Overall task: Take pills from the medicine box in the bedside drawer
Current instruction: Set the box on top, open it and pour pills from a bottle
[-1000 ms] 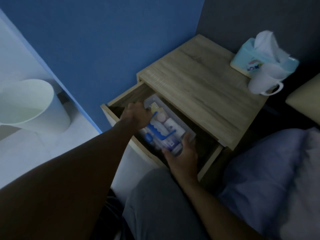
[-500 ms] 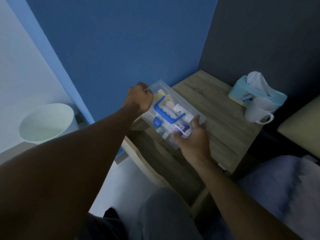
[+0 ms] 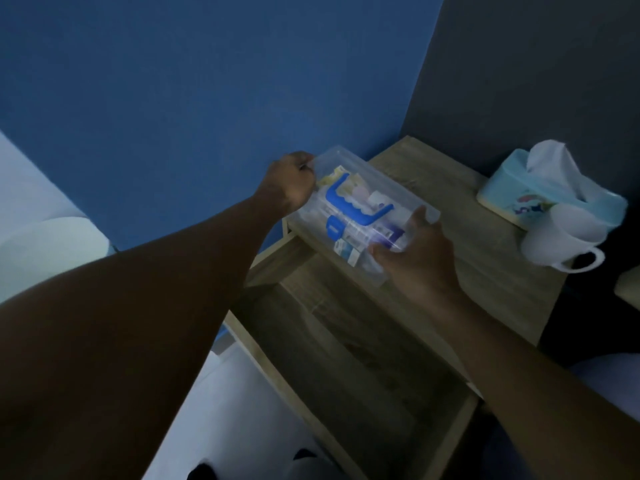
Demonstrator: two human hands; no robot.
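The clear plastic medicine box with a blue handle (image 3: 360,216) has come up out of the open wooden bedside drawer (image 3: 346,358), which now lies bare, and sits at the near-left edge of the wooden surface (image 3: 485,244). The left hand (image 3: 294,183) fingers are clamped on its far end; the right hand (image 3: 419,254) fingers grip its near end. Opening the lid looks next.

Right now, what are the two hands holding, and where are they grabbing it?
Both hold the clear plastic medicine box with the blue handle: the left hand grips its far end, the right hand its near end.
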